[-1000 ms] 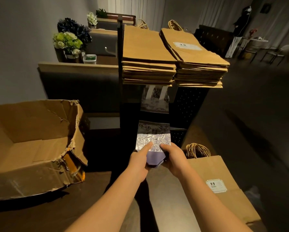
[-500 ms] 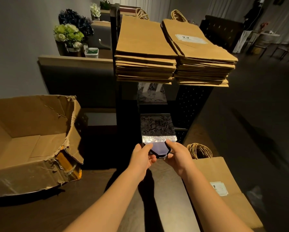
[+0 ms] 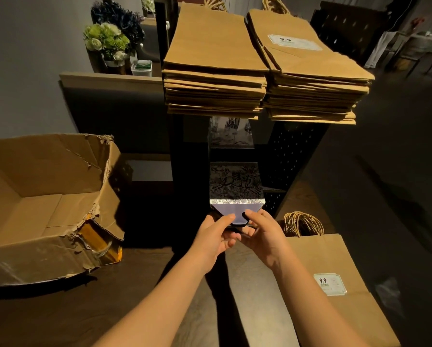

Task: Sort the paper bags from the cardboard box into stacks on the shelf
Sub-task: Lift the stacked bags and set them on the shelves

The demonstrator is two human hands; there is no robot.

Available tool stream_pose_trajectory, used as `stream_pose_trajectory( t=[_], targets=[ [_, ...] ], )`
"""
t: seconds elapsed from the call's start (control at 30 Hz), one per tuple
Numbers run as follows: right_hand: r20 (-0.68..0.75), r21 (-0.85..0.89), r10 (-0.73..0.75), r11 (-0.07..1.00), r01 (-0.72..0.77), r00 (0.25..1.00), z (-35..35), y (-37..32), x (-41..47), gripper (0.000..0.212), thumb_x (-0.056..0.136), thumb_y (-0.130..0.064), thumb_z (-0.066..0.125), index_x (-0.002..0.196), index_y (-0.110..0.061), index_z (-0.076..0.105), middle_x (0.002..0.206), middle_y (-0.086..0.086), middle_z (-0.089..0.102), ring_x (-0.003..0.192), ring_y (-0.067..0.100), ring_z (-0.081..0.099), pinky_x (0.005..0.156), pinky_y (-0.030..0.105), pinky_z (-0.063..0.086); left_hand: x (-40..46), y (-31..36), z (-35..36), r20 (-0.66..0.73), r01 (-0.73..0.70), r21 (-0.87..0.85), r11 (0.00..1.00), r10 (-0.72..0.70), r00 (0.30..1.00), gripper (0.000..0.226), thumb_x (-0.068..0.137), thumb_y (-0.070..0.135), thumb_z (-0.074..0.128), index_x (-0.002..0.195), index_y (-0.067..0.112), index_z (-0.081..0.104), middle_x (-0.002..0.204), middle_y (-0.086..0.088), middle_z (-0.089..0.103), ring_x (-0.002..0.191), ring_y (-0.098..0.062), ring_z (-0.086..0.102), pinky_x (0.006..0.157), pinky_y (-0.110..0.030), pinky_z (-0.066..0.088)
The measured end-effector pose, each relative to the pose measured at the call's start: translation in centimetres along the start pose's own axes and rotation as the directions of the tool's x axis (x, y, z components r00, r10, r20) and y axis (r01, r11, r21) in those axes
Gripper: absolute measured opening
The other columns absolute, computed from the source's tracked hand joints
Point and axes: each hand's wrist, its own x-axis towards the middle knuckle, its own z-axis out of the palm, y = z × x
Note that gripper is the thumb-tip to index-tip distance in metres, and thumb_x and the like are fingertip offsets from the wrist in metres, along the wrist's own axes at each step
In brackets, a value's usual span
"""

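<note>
On the lower shelf (image 3: 275, 190), centre: patterned dark bag (image 3: 236, 184) now lies further in than a second ago; left hand (image 3: 213, 237) and right hand (image 3: 262, 234) pinch its near end, placement nearly complete.

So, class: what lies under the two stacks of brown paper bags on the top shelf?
Below the stacks, a patterned bag stands on a lower shelf; lower down, both hands hold a dark patterned bag. The shelf board under the stacks is hidden.

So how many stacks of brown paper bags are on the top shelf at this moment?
2. The left stack and the right stack lie side by side on the top shelf, handles away from the camera; the right one shows a label. Nothing shows behind them, but that area is partly hidden.
</note>
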Motion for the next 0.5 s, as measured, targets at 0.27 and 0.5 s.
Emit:
stream_pose_trajectory(
  t=[0.27, 0.5],
  targets=[
    [-0.038, -0.014, -0.111, 0.994, 0.11, 0.993, 0.5, -0.4, 0.4, 0.034, 0.093, -0.004, 0.056, 0.062, -0.016, 0.05, 0.058, 0.001, 0.054, 0.053, 0.02, 0.051, 0.053, 0.028, 0.049, 0.8, 0.2, 0.6, -0.025, -0.086, 0.027, 0.996, 0.087, 0.996, 0.014, 0.095, 0.01, 0.058, 0.108, 0.008, 0.053, 0.08, -0.005, 0.06, 0.056, -0.009, 0.06, 0.053, -0.022, 0.048],
    [0.052, 0.024, -0.044, 0.999, 0.043, 0.998, -1.1, 0.7, 0.3, 0.015, 0.082, -0.015, 0.066, 0.096, -0.012, 0.062, 0.081, 0.005, 0.066, 0.072, 0.017, 0.064, 0.066, 0.032, 0.055, 0.0, -1.1, 0.4, 0.055, -0.066, 0.115, 0.991, 0.06, 0.997, 0.023, 0.089, 0.008, 0.067, 0.108, 0.014, 0.055, 0.088, -0.001, 0.067, 0.067, -0.004, 0.063, 0.059, -0.019, 0.049]
  ],
)
